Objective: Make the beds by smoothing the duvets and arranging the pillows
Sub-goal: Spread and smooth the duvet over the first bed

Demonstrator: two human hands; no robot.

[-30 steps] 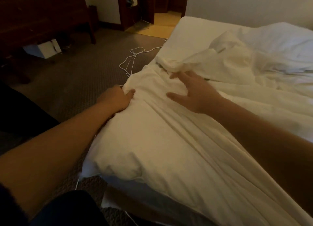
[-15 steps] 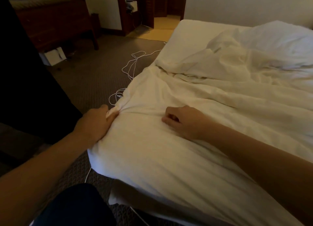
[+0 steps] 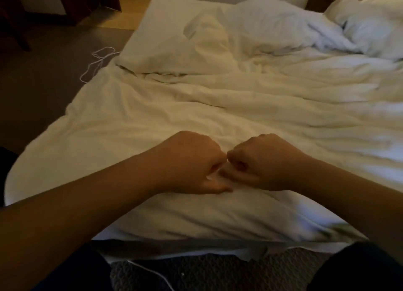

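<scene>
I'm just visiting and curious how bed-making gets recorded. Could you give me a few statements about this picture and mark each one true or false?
1. Both hands sit close together on the duvet. True.
2. The left hand lies flat with straight fingers. False: its fingers are curled.
3. A white cord lies on the floor beside the bed. True.
4. The duvet is already smooth. False: it is wrinkled and bunched.
5. The right hand is holding a pillow. False: the pillow lies at the far end.

Bed (image 3: pixel 165 13) filling centre and right of frame, rumpled white duvet (image 3: pixel 218 107) spread over it, pillow (image 3: pixel 375 26) at upper right, bare sheet at top centre, carpet floor (image 3: pixel 43 77) at left, white cord (image 3: pixel 98 61) on it beside bed
</scene>
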